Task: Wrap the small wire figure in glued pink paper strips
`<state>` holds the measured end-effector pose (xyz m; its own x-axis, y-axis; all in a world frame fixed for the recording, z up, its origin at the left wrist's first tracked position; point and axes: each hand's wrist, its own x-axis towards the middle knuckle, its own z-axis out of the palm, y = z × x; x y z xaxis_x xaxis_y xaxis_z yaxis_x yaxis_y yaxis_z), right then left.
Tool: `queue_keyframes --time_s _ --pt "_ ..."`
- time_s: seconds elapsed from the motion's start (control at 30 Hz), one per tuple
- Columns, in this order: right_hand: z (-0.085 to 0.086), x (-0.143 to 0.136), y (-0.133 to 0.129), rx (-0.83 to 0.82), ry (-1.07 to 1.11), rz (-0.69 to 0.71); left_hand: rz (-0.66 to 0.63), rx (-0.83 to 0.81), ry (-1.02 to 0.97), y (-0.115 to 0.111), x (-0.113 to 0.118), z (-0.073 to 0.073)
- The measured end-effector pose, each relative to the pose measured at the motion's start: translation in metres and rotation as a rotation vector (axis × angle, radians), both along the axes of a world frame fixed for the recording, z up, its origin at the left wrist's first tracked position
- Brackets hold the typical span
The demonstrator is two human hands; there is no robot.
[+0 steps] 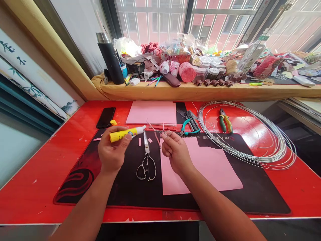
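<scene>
My left hand (112,150) grips a yellow glue stick (122,134), its white tip uncovered and pointing right. The yellow cap (113,123) lies on the table behind that hand. Between thumb and fingers, my right hand (175,149) pinches a small piece of bent wire (157,131) with pink paper strips on it. The wire's free end reaches left toward the glue tip, with a gap between them. Below and between the hands, metal scissors (146,160) rest on the black mat (125,190), blades pointing away. Small pink paper scraps (139,142) lie beside the blades.
Pink sheets (203,170) lie under my right forearm; more pink paper (151,112) is at the back. Teal-handled pliers (185,127), a large wire coil (283,147) and yellow-green pliers (225,122) sit right. A phone (106,117) lies left. A black flask (110,58) stands on the cluttered sill.
</scene>
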<state>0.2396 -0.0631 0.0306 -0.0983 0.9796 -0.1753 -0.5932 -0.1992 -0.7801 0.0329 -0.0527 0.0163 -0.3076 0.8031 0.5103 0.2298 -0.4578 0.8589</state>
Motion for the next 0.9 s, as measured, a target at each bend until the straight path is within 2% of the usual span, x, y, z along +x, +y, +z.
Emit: queue_keyframes --time_s 0.07,0.2,0.27,0.4,0.57,0.63,0.73,0.83,0.9 --pt "0.001 0.001 0.000 -0.005 0.000 -0.019 0.124 -0.100 0.070 0.014 -0.012 -0.004" --pt "0.003 0.000 -0.002 -0.004 0.002 0.009 0.326 -0.365 0.377 0.034 -0.032 -0.014" --pt "0.004 -0.001 -0.003 -0.004 0.002 0.032 0.367 -0.428 0.501 0.039 -0.038 -0.020" --pt "0.003 0.000 -0.003 -0.003 0.001 0.046 0.368 -0.552 0.675 0.044 -0.044 -0.032" --pt "0.001 0.000 -0.002 -0.002 0.006 0.064 0.327 -0.514 0.894 0.047 -0.048 -0.041" --pt "0.000 0.000 -0.002 -0.003 0.004 0.065 0.340 -0.459 0.884 0.045 -0.046 -0.036" --pt "-0.001 -0.002 -0.003 -0.002 0.002 0.085 0.356 -0.204 0.751 0.034 -0.032 -0.020" --pt "-0.004 -0.004 -0.003 -0.001 -0.001 0.102 0.185 -0.008 0.587 0.015 -0.007 -0.002" --pt "-0.005 -0.005 -0.003 -0.005 -0.011 0.101 0.029 0.028 0.546 0.002 0.010 0.006"
